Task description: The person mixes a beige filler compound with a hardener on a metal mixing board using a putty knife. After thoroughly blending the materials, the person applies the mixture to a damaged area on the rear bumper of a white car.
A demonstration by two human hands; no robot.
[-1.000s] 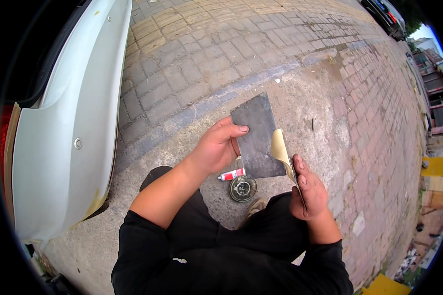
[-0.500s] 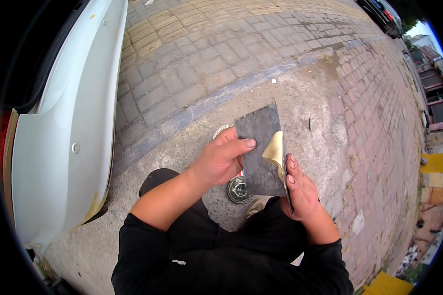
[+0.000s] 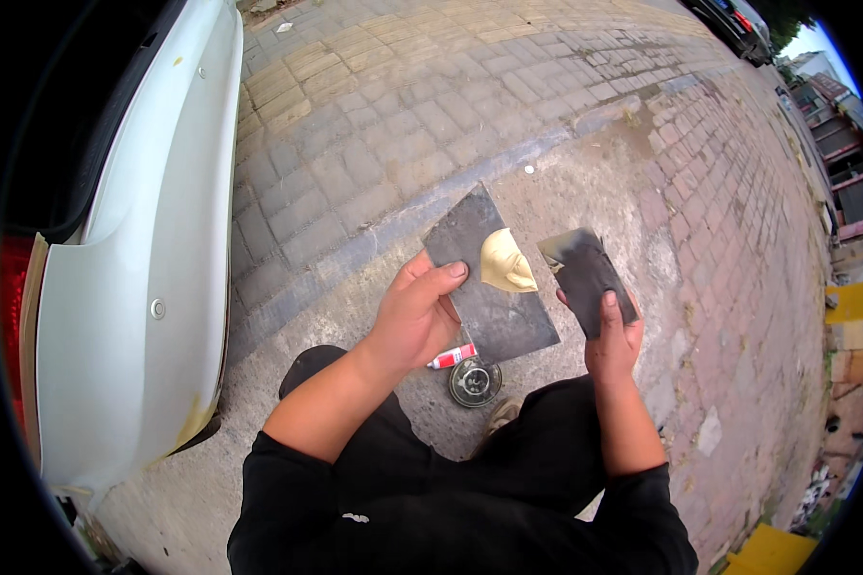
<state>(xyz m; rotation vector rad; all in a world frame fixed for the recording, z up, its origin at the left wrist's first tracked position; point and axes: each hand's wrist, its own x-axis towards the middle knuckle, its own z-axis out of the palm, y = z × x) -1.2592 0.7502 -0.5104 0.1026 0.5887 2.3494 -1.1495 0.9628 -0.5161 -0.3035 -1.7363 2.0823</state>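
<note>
My left hand [image 3: 418, 311] grips a dark grey mixing board [image 3: 513, 326] by its left edge, thumb on top. On the board's right half sits a mound of cream-yellow filler paste [image 3: 506, 264]. In my right hand [image 3: 616, 345] is a smaller dark spreader [image 3: 593, 287], thumb pressed on its face, with a little paste showing near its upper left corner. Spreader and board are apart. Below the board, a red and white tube [image 3: 453, 356] and a round can [image 3: 475, 381] are on the ground, both partly covered by the board.
At the left stands a white car bumper [image 3: 125, 326] with yellowish patches low down, beside a red tail light [image 3: 13, 316]. Brick paving [image 3: 384, 125] stretches ahead beyond a stone kerb [image 3: 393, 220]. A dark car [image 3: 734, 27] is far off at upper right.
My right hand has drawn the spreader off the board's right edge and turned its face into view. The paste now lies as a rounded mound, and the board is tilted differently.
</note>
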